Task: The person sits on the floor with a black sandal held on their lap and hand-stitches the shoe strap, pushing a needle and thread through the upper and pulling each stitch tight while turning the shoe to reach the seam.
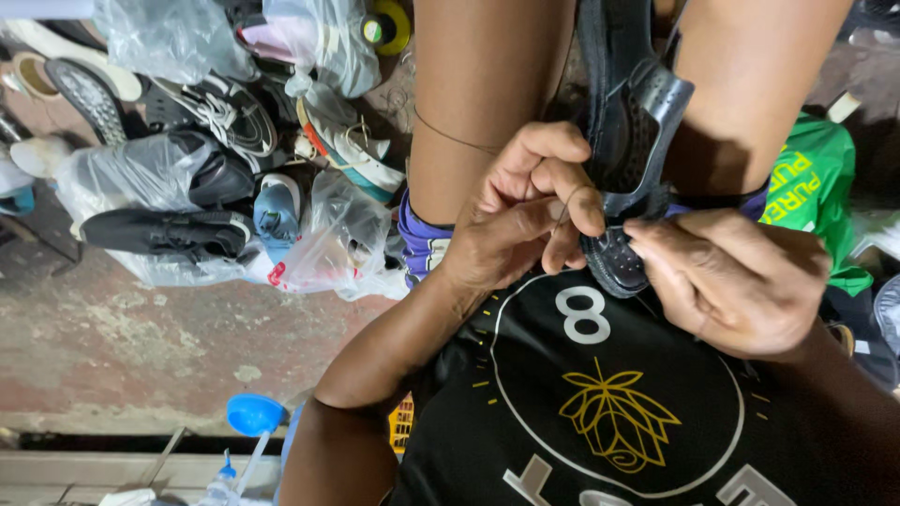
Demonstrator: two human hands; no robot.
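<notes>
Pile of shoes: bagged and loose, on the floor at far left.
Left hand: fingers pinched on a thin thread.
Black shoe: centre — wedged between the knees.
Right hand: fingertips closed against the shoe's toe — just beside the left.

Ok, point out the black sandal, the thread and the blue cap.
black sandal [630, 122]: head view, on its perforated upper.
thread [562, 214]: head view, on the strand by the left hand's fingers.
blue cap [253, 413]: head view, on its top.
</notes>
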